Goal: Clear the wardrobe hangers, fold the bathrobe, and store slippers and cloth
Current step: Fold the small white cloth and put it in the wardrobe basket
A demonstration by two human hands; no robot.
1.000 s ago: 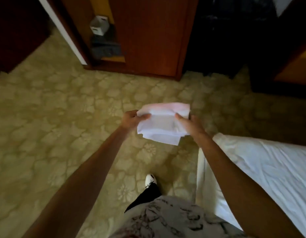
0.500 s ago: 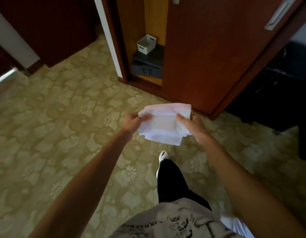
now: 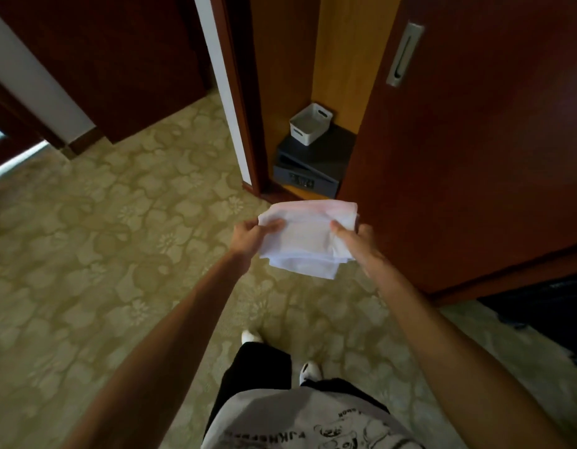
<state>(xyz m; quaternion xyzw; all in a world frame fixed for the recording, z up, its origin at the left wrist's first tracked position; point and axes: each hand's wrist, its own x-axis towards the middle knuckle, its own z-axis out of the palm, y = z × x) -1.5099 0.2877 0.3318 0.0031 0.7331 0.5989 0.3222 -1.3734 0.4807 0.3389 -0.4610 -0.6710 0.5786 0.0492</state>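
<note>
Head view, folded white cloth between both hands, left hand and right hand gripping its sides

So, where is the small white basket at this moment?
In the head view, the white basket stands on top of the dark safe, inside the open wardrobe, up and ahead of the folded cloth.

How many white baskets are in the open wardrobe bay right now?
1. The white basket sits on top of the dark safe on the wardrobe floor. The sliding door may hide others.
</note>
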